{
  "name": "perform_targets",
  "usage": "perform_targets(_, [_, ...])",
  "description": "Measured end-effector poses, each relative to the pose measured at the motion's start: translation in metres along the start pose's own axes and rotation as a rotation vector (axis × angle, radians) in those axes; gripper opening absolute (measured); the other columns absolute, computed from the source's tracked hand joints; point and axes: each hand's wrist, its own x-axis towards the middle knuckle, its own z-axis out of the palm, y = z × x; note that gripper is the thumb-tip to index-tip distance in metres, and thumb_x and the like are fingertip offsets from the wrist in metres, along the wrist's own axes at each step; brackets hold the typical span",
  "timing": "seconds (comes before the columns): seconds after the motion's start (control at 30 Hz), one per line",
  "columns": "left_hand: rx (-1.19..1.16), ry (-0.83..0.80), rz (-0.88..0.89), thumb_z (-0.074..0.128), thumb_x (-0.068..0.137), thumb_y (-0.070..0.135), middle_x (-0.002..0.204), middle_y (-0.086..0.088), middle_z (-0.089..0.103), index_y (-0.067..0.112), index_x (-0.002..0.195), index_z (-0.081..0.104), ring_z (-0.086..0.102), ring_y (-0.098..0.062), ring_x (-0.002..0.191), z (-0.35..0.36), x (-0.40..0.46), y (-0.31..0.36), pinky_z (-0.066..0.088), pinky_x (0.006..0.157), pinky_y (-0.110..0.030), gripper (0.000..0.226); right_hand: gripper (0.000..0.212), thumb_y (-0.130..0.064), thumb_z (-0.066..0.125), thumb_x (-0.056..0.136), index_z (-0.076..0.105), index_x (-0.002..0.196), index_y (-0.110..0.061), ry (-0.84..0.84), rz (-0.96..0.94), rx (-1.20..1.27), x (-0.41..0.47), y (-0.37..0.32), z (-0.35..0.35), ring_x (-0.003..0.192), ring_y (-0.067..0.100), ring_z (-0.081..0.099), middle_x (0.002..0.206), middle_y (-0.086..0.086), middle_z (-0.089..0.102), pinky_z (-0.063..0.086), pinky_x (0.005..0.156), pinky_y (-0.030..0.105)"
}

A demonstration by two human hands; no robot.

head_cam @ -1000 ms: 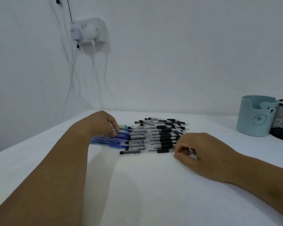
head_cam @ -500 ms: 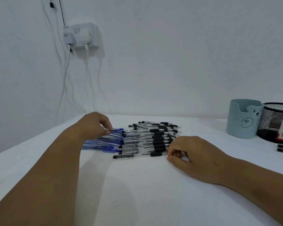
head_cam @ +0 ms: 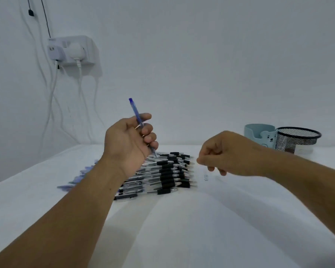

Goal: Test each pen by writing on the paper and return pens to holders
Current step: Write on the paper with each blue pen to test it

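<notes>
A left hand (head_cam: 128, 140) grips a blue pen (head_cam: 137, 118) upright above the pile of pens (head_cam: 162, 175), ready for testing; the right hand (head_cam: 230, 153) hovers, fingers curled, apparently empty.

No text, brand or number can be read anywhere. The light blue holder (head_cam: 259, 135) at the far right carries only a drawn bear face, with no letters. The black mesh holder (head_cam: 296, 140) touching it on the right shows a pale patch low behind the mesh that may be a label, but it is too blurred to read. On the white tabletop (head_cam: 182, 229), just below the right hand (head_cam: 226, 153), lie a few small dark ink marks (head_cam: 206, 176); they are too faint and small to tell whether they form characters.
</notes>
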Motion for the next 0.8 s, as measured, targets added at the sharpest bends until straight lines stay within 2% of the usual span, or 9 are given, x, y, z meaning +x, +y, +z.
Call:
perform_targets(0.1, [-0.146, -0.081, -0.172, 0.038, 0.092, 0.065, 0.065, -0.001, 0.031, 0.013, 0.068, 0.049, 0.030, -0.017, 0.056, 0.012, -0.003, -0.019, 0.032, 0.062, -0.032, 0.058, 0.022, -0.033, 0.066, 0.093, 0.073, 0.080, -0.017, -0.162, 0.119, -0.050, -0.005, 0.014, -0.018, 0.063, 0.009, 0.066, 0.079, -0.004, 0.074, 0.045, 0.062, 0.024])
perform_targets(0.17, [-0.192, -0.073, -0.222, 0.042, 0.086, 0.072, 0.063, 0.000, 0.025, 0.015, 0.060, 0.038, 0.028, -0.018, 0.055, 0.017, -0.003, -0.028, 0.031, 0.060, -0.031, 0.063, 0.021, -0.031, 0.066, 0.093, 0.072, 0.080, -0.016, -0.164, 0.144, -0.083, -0.007, 0.026, -0.018, 0.063, 0.009, 0.066, 0.078, -0.005, 0.074, 0.045, 0.062, 0.023])
perform_targets(0.3, [-0.255, -0.053, -0.231, 0.040, 0.084, 0.058, 0.062, 0.000, 0.018, 0.018, 0.055, 0.027, 0.024, -0.018, 0.054, 0.024, -0.003, -0.041, 0.030, 0.060, -0.031, 0.051, 0.020, -0.029, 0.066, 0.093, 0.072, 0.080, -0.015, -0.051, 0.149, -0.042, -0.005, 0.044, -0.009, 0.058, 0.009, 0.064, 0.076, -0.003, 0.075, 0.045, 0.059, 0.021])
perform_targets(0.43, [-0.283, -0.052, -0.194, 0.044, 0.072, 0.045, 0.061, 0.000, 0.020, 0.018, 0.055, 0.028, 0.026, -0.019, 0.054, 0.027, -0.006, -0.046, 0.033, 0.061, -0.031, 0.036, 0.017, -0.027, 0.068, 0.092, 0.072, 0.078, -0.019, 0.071, 0.083, 0.057, 0.001, 0.051, 0.003, 0.055, 0.009, 0.060, 0.071, -0.002, 0.073, 0.049, 0.059, 0.025])
perform_targets(0.53, [-0.313, -0.038, -0.151, 0.044, 0.074, 0.042, 0.063, -0.003, 0.030, 0.016, 0.057, 0.035, 0.040, -0.023, 0.057, 0.026, -0.005, -0.053, 0.041, 0.071, -0.036, 0.033, 0.013, -0.029, 0.071, 0.090, 0.073, 0.078, -0.024, 0.236, -0.074, 0.154, -0.001, 0.056, 0.021, 0.052, 0.003, 0.048, 0.060, -0.008, 0.063, 0.043, 0.058, 0.022])
perform_targets(0.6, [-0.348, -0.039, -0.141, 0.040, 0.082, 0.041, 0.066, -0.006, 0.037, 0.014, 0.059, 0.038, 0.049, -0.027, 0.064, 0.025, -0.003, -0.057, 0.044, 0.081, -0.039, 0.036, 0.010, -0.036, 0.072, 0.088, 0.075, 0.083, -0.027, 0.280, -0.171, 0.156, -0.005, 0.056, 0.031, 0.051, 0.005, 0.045, 0.057, -0.012, 0.056, 0.038, 0.056, 0.019])
perform_targets(0.7, [-0.379, -0.052, -0.143, 0.032, 0.093, 0.042, 0.071, -0.010, 0.048, 0.011, 0.064, 0.042, 0.064, -0.034, 0.076, 0.028, -0.003, -0.062, 0.048, 0.093, -0.045, 0.044, 0.034, -0.060, 0.066, 0.080, 0.076, 0.091, -0.029, 0.289, -0.288, -0.028, -0.009, 0.052, 0.038, 0.052, 0.010, 0.044, 0.056, -0.006, 0.049, 0.039, 0.052, 0.027])
perform_targets(0.8, [-0.389, -0.035, -0.159, 0.033, 0.095, 0.039, 0.080, -0.016, 0.060, 0.009, 0.064, 0.047, 0.072, -0.041, 0.099, 0.031, -0.004, -0.065, 0.046, 0.105, -0.052, 0.046, 0.036, -0.062, 0.058, 0.083, 0.075, 0.088, -0.031, 0.350, -0.323, -0.243, -0.004, 0.050, 0.038, 0.049, 0.006, 0.041, 0.050, -0.010, 0.040, 0.042, 0.051, 0.031])
